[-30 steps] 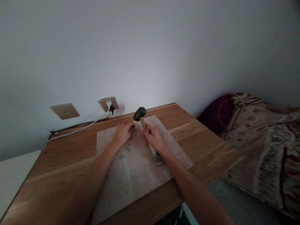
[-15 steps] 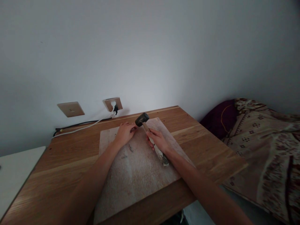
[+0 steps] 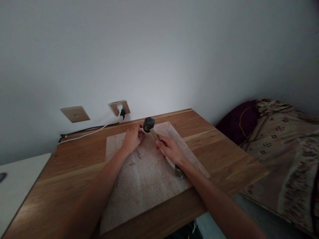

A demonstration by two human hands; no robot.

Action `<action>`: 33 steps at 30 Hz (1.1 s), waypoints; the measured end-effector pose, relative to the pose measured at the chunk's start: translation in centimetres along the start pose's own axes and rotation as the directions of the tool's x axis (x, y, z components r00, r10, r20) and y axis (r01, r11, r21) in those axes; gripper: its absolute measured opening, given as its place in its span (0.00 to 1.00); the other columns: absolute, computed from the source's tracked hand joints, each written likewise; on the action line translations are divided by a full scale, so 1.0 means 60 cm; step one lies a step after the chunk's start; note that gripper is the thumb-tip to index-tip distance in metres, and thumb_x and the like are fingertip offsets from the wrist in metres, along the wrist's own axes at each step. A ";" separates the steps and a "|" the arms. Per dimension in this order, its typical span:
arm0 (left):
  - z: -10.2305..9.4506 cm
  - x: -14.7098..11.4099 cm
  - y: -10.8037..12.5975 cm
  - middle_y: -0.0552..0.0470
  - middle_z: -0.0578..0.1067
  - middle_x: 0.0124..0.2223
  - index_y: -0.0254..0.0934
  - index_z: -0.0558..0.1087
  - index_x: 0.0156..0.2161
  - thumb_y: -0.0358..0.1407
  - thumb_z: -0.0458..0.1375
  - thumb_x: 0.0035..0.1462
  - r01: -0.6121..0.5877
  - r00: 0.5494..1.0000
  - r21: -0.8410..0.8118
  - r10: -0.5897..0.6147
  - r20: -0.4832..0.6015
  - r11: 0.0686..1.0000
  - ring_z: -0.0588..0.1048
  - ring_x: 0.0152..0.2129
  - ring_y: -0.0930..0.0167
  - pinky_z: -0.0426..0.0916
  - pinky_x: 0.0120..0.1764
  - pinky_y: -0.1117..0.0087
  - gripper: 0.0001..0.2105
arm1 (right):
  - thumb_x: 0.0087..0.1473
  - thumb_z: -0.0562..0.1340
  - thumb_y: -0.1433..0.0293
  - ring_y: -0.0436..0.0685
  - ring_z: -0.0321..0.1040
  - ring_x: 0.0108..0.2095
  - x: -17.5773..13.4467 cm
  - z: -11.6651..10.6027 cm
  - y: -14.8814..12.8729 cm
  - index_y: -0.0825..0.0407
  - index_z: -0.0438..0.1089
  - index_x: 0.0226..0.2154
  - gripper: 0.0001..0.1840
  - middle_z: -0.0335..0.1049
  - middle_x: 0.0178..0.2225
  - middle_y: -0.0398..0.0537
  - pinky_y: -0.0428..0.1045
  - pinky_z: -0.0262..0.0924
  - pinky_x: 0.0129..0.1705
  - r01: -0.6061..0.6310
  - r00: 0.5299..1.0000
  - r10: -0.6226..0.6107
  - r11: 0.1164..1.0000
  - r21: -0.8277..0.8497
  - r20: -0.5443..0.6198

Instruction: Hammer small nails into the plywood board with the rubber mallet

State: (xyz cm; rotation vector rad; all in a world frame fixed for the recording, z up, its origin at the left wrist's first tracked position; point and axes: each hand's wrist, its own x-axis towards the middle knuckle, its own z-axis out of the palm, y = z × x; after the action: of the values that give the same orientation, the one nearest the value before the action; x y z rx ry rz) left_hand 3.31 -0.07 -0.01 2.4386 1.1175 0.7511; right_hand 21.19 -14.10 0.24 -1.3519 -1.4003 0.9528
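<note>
"Where is the black-headed hammer with the pale wooden handle (image 3: 149, 124)?"

"It is slanting over the far half of a pale, reddish-grey rectangular board (image 3: 149, 192), its head pointing away from the person and its handle running back toward them."

"How is it looking?"

"Its head is showing a dark, blunt, rounded shape. The handle is showing bare wood near the head, and its lower end is looking whitish with a dark tip."

"And the hands?"

"The right hand (image 3: 171, 149) is wrapping its fingers closely around the handle. The left hand (image 3: 133, 137) is curling its fingers just beside the hammer's head; I cannot tell whether they are pinching anything."

"What is the board carrying?"

"Small, thin grey slivers (image 3: 139, 154) are lying on it near the left hand, too small for me to name. The board itself is lying flat on a brown, wood-grained table (image 3: 211, 146)."

"And farther out?"

"A gold-coloured socket plate (image 3: 113, 107) on the pale wall (image 3: 159, 66) is holding a white plug (image 3: 120, 108) and a black plug (image 3: 123, 114). A white cord (image 3: 84, 136) is trailing along the table's back edge, near a black cable (image 3: 87, 129). To the right, a patterned cloth cover (image 3: 276, 159) is lying beside a dark purple cloth bundle (image 3: 235, 122)."
</note>
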 end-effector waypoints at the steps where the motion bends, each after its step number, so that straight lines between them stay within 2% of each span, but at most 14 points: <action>1: 0.000 0.000 -0.001 0.49 0.84 0.40 0.39 0.68 0.49 0.27 0.65 0.55 0.001 1.000 0.001 -0.001 -0.010 1.000 0.82 0.40 0.60 0.71 0.47 0.59 0.18 | 0.65 0.57 0.58 0.45 0.60 0.14 -0.001 -0.001 -0.001 0.51 0.68 0.38 0.13 0.69 0.28 0.40 0.42 0.55 0.14 0.004 1.000 -0.004 1.000 -0.008 0.000; 5: 0.003 0.000 -0.007 0.51 0.84 0.38 0.39 0.67 0.52 0.26 0.63 0.56 -0.004 1.000 -0.037 0.004 -0.006 0.999 0.83 0.38 0.61 0.72 0.47 0.59 0.20 | 0.66 0.56 0.58 0.45 0.60 0.14 -0.004 -0.002 -0.006 0.51 0.68 0.39 0.14 0.70 0.30 0.41 0.42 0.55 0.14 0.004 1.000 -0.004 1.000 0.002 -0.002; 10: 0.008 0.001 -0.011 0.47 0.85 0.41 0.38 0.66 0.55 0.24 0.63 0.53 0.011 1.000 -0.060 -0.011 -0.004 0.998 0.83 0.40 0.61 0.74 0.47 0.61 0.25 | 0.65 0.56 0.62 0.45 0.60 0.14 -0.010 -0.001 -0.010 0.51 0.69 0.39 0.11 0.71 0.28 0.41 0.42 0.55 0.14 -0.061 0.997 0.065 0.993 -0.105 0.037; 18: 0.006 0.001 -0.011 0.48 0.84 0.41 0.39 0.67 0.56 0.25 0.63 0.53 0.034 0.999 -0.070 -0.033 0.017 0.997 0.84 0.38 0.61 0.76 0.45 0.63 0.25 | 0.66 0.55 0.66 0.46 0.60 0.14 -0.014 0.007 -0.011 0.52 0.73 0.44 0.12 0.70 0.28 0.41 0.42 0.54 0.15 -0.061 0.998 0.061 0.985 -0.162 -0.006; 21: 0.004 0.000 -0.010 0.48 0.84 0.42 0.39 0.68 0.57 0.26 0.64 0.54 0.032 0.999 -0.051 -0.032 0.009 0.998 0.83 0.40 0.61 0.75 0.46 0.62 0.25 | 0.66 0.55 0.65 0.46 0.61 0.14 -0.013 0.007 -0.011 0.51 0.73 0.47 0.14 0.72 0.29 0.42 0.43 0.55 0.15 -0.052 0.999 0.053 0.987 -0.154 0.001; 27: 0.002 0.002 -0.007 0.47 0.84 0.43 0.38 0.68 0.60 0.25 0.62 0.55 0.006 1.000 0.020 -0.007 0.018 1.000 0.82 0.43 0.59 0.74 0.50 0.59 0.27 | 0.66 0.55 0.66 0.45 0.61 0.14 -0.014 0.007 -0.016 0.52 0.72 0.45 0.13 0.71 0.28 0.41 0.42 0.55 0.15 -0.052 0.999 0.052 0.987 -0.150 -0.008; 30: -0.009 0.003 -0.009 0.44 0.82 0.47 0.36 0.68 0.58 0.25 0.63 0.52 -0.057 0.998 0.071 0.055 0.026 0.996 0.79 0.48 0.58 0.71 0.54 0.57 0.27 | 0.66 0.54 0.66 0.45 0.61 0.14 -0.014 0.006 -0.017 0.52 0.72 0.44 0.12 0.71 0.28 0.41 0.41 0.54 0.16 -0.058 0.998 0.059 0.985 -0.160 0.001; 33: -0.039 0.002 -0.014 0.43 0.78 0.50 0.37 0.72 0.51 0.26 0.61 0.51 -0.118 0.992 0.172 0.110 0.060 0.978 0.76 0.51 0.57 0.69 0.55 0.55 0.19 | 0.67 0.55 0.66 0.46 0.61 0.15 -0.016 0.006 -0.020 0.52 0.72 0.45 0.12 0.72 0.27 0.41 0.42 0.54 0.18 -0.055 0.998 0.058 0.981 -0.186 0.009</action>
State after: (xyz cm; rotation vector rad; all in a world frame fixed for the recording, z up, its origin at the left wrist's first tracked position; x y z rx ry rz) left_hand 1.50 0.76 1.49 2.6724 1.0732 0.6455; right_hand 20.48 -15.12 1.18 -1.5330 -1.4985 0.8866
